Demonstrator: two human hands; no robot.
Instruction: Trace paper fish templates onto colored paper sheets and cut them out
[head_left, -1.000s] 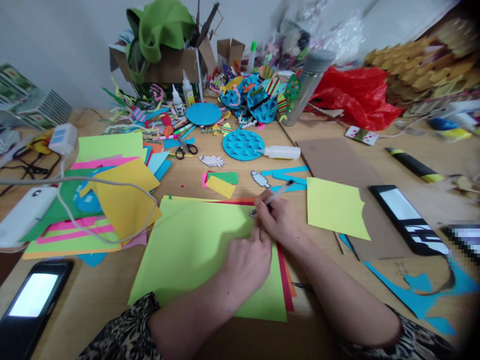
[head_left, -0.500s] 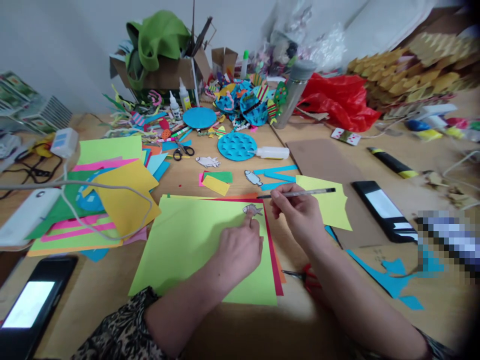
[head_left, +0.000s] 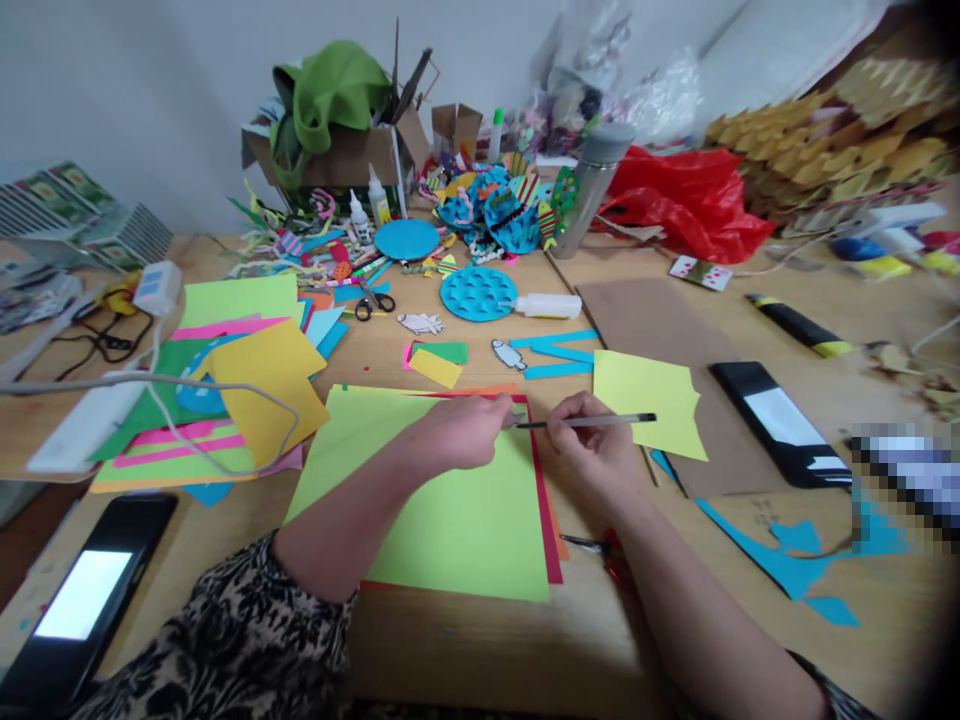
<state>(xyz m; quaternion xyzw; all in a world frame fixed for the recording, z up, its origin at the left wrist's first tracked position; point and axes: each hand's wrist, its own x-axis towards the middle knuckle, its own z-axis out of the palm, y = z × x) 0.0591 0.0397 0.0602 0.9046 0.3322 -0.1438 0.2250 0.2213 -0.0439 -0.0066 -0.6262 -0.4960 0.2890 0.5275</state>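
Note:
A stack of coloured paper lies in front of me, with a light green sheet (head_left: 450, 540) on top and red and orange edges showing at its right. My left hand (head_left: 465, 432) presses a small paper fish (head_left: 519, 410) down near that sheet's upper right corner, covering most of it. In my right hand (head_left: 596, 445), just right of the stack, is a slim pen (head_left: 619, 419); its dark tip points left and reaches the fish's tail. Red-handled scissors (head_left: 616, 565) lie under my right forearm, partly hidden.
Two more paper fish (head_left: 508, 354) lie beyond the stack, near blue strips (head_left: 559, 352). A white glue bottle (head_left: 551, 306) touches a blue scalloped disc (head_left: 478, 293). Brown cardboard (head_left: 637, 310), a phone (head_left: 780, 425) and blue scraps (head_left: 784, 560) are at right; another phone (head_left: 90, 590) sits left.
My left hand has turned, its fingers now pointing right over the fish and hiding more of it. My right hand has lowered slightly, bringing the pen tip to the fish's tail.

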